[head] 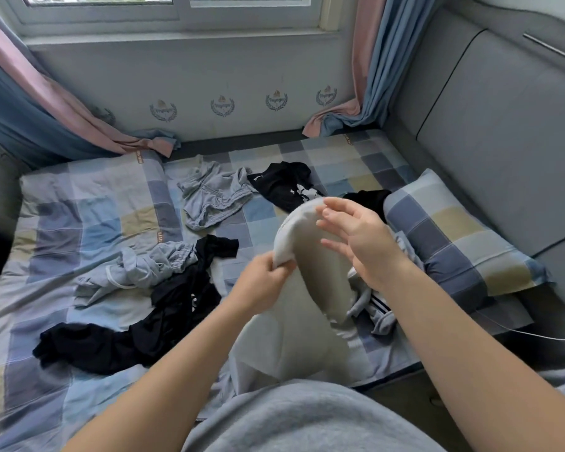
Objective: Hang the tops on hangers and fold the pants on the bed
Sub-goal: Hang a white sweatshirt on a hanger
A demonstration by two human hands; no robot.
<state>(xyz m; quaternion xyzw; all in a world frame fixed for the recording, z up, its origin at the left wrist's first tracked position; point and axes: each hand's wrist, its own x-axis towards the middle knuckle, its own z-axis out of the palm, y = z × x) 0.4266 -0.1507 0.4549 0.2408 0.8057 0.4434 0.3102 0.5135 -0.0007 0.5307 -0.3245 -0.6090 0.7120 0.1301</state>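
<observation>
Head view, bed: checked sheet in blue, grey and tan squares. It runs to a wall under a window, with pink-and-blue curtains bunched onto the mattress at both far corners.
Head view, right side: grey padded headboard. A matching checked pillow lies against it, and a thin white cable trails below.
Scattered clothes: grey shorts crumpled at far centre, with a black top with white print just beside them. A pale blue-grey heap lies centre-left, touching a long black garment sprawled toward the near edge.
In the way: the raised arms and the held cloth cover the middle right of the bed. A grey piece with dark stripes shows only partly, under the right forearm.
Textures: all soft knit or jersey, creased and unfolded. The sheet is wrinkled, and the headboard is smooth with one dark seam.
White garment: off-white, limp, matte. It is held up over the near bed between the hands, its upper edge arching in a rounded hump and its lower part hanging toward the person's grey top.
Left hand: fingers and thumb curled, pinching the garment's edge at the left foot of the arch.
Right hand: fingers straight and spread, palm facing the cloth, fingertips beside the top of the arch. Cannot tell whether they touch it.
</observation>
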